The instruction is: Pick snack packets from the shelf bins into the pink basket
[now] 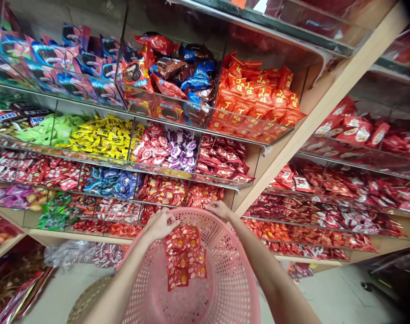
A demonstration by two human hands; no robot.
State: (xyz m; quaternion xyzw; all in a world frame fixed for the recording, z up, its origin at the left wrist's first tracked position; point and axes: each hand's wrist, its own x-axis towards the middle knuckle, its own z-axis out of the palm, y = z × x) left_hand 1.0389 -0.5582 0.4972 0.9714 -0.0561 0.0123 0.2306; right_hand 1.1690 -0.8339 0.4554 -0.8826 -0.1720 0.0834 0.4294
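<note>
A round pink plastic basket (237, 270) with a pierced wall is held in front of the shelves, its opening facing me. My left hand (162, 225) is closed on the rim at the upper left, thumb over the inner side. My right hand (220, 210) is closed at the rim's upper right, its fingers curled and partly hidden. Several red candy packets (185, 256) with orange and white spots are inside the basket, just below my left hand. Beyond the rim, a shelf bin holds similar red packets (205, 194).
Tiered shelves with clear dividers hold yellow candies (102, 137), orange-red packets (255, 96) and blue packets (119, 182). A wooden upright (313, 108) slants along the right. Below lie a clear plastic bag (70, 254) and a woven round item (88, 299) on the floor.
</note>
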